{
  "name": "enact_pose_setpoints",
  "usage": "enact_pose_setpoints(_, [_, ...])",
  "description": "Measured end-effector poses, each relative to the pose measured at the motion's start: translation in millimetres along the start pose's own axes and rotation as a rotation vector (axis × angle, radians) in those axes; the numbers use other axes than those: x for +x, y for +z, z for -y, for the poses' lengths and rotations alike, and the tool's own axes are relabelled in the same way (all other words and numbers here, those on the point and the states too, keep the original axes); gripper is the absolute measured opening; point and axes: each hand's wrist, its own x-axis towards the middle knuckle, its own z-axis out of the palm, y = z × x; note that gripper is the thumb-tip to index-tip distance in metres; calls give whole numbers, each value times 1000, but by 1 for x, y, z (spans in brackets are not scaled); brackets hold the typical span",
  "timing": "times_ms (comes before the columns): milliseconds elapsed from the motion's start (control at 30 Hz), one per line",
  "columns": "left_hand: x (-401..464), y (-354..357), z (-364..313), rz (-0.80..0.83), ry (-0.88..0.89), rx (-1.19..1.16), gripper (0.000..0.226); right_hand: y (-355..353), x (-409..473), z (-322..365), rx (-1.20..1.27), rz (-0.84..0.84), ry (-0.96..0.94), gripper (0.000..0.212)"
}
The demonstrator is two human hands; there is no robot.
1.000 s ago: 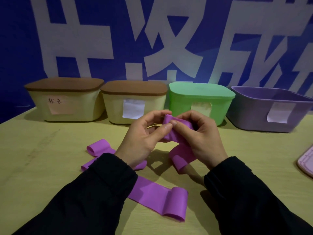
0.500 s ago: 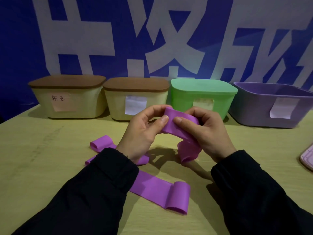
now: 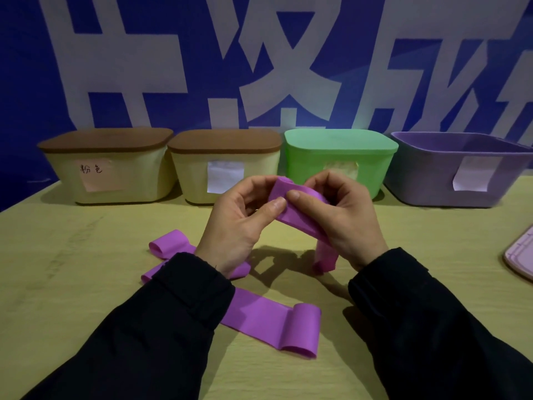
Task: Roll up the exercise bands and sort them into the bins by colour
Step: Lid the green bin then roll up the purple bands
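The left hand (image 3: pixel 236 226) and right hand (image 3: pixel 343 217), fingers curled, pinch a flat, stretchy purple rubber exercise band (image 3: pixel 300 217) between thumbs and fingertips above the yellow-green table (image 3: pixel 72 284); its loose end hangs beneath the right palm, reaching the tabletop.

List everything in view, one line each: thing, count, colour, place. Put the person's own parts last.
held band: 1, purple, pinched between both hands above the table, tail hanging down.
loose bands: at least 2, purple, on the table under the forearms.
lidded bins: 2, cream with brown lids, back left.
green bin: 1, lidded, back centre.
purple bin: 1, no lid, back right.
pink lid: 1, right edge.
table: 1, yellowish.
wall: blue, white characters.
sleeves: 2, black.
left hand: 1.
right hand: 1.
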Motion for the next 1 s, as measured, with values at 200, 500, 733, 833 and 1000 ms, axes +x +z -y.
enact_pose_setpoints(200, [-2,3,-4,-18,-12,14,33,-3,-1,3,52,46,24,4])
enact_pose_setpoints(500, [-1,0,2,43,14,114,33,5,-3,6,196,56,67,9])
enact_pose_setpoints(733, [-1,1,1,24,-29,87,26,-2,0,0,116,132,120,6])
enact_pose_setpoints(833, [0,2,0,37,-52,45,32,-4,2,-2,98,21,102,11])
enact_pose_setpoints(1000, [-1,2,2,56,-56,50,25,-1,0,-2,70,26,65,12])
